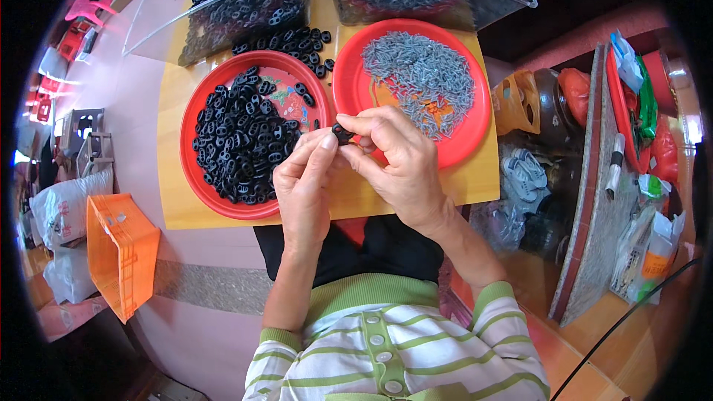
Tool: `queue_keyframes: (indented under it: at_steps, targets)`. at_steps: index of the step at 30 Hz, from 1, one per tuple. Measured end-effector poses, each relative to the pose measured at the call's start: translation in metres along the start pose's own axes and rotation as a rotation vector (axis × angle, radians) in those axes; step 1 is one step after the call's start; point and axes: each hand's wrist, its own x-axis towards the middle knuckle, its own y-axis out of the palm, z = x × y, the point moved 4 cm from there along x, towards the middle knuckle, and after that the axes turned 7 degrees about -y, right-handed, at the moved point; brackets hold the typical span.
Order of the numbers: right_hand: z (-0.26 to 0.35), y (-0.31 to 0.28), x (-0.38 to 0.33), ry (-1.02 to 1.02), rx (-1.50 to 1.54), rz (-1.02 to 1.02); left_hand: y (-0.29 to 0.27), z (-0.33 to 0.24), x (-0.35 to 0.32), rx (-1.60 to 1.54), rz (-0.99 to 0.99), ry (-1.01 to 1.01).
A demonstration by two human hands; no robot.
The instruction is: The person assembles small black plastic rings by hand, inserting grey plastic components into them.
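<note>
Left grip (pixel 304 180) and right grip (pixel 407 168) both pinching small black piece (pixel 342 134) between thumb and fingertips, held up over desk (pixel 355 194), near inner edges of two red plates. Left plate (pixel 187 141) carries heap of similar black pieces (pixel 241 141); right plate (pixel 347 78) carries grey screw-like pieces (pixel 427 74). Clear bins (pixel 152 36) stand beyond.

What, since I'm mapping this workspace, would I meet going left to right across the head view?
Orange crate, red plate of black pieces, red plate of small grey pieces, orange bag, upright speckled panel.
</note>
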Motion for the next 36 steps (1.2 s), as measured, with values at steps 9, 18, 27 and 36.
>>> queue_keyframes:
  at_steps: [9,18,27,36]
  targets:
    - [0.000,-0.002,-0.001,-0.018,-0.001,-0.008,0.005,-0.007,-0.003,0.177,-0.034,0.092]
    - [-0.008,-0.007,0.002,0.026,0.096,0.001,-0.001,0.005,-0.001,0.093,0.007,-0.005]
    - [0.000,-0.020,0.008,0.094,0.289,0.125,0.007,-0.023,-0.007,0.476,0.110,0.443]
    - [0.001,-0.020,0.006,0.118,0.292,0.261,-0.002,-0.020,-0.005,0.492,0.162,0.468]
